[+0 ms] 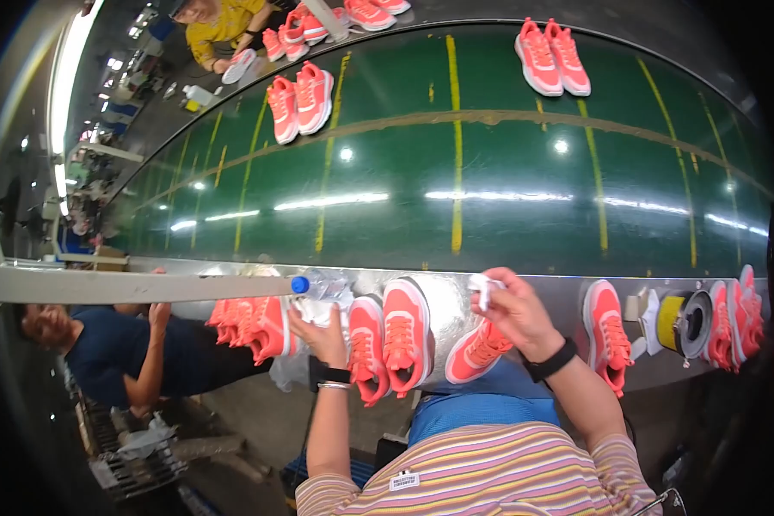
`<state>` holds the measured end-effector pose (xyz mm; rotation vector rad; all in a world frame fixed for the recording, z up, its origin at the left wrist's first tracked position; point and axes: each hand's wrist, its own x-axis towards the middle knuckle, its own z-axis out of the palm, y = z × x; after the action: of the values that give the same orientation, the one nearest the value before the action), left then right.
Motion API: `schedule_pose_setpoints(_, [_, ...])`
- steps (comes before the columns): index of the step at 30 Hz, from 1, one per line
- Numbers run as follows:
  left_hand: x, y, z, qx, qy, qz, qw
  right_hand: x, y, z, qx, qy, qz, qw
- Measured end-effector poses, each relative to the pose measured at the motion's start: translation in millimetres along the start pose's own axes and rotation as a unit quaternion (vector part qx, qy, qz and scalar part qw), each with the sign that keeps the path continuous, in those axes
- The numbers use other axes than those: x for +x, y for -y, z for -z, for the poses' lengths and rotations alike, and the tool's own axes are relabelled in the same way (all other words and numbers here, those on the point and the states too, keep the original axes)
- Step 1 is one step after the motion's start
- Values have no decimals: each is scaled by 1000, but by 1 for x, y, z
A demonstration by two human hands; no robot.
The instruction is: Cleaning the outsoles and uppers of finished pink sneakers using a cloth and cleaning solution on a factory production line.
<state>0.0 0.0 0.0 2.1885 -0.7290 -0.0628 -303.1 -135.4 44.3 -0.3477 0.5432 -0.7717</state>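
White cloth (pixel 483 287) sits pinched in my right grip (pixel 516 311), closed around it at frame centre, above a coral shoe (pixel 477 351); my left grip (pixel 320 334) curls loosely by a clear bottle (pixel 318 284) on the tabletop (pixel 559 292)
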Motion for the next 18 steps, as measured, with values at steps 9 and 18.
schedule_pose_setpoints(9, [49, 48, -17, -80, 35, -84, 993, 22, -34, -48, -11, 2, -102, 995])
schedule_pose_setpoints(18, [52, -22, -9, 1, 72, -221, 973, 62, -71, -108, -186, -10, -62, 981])
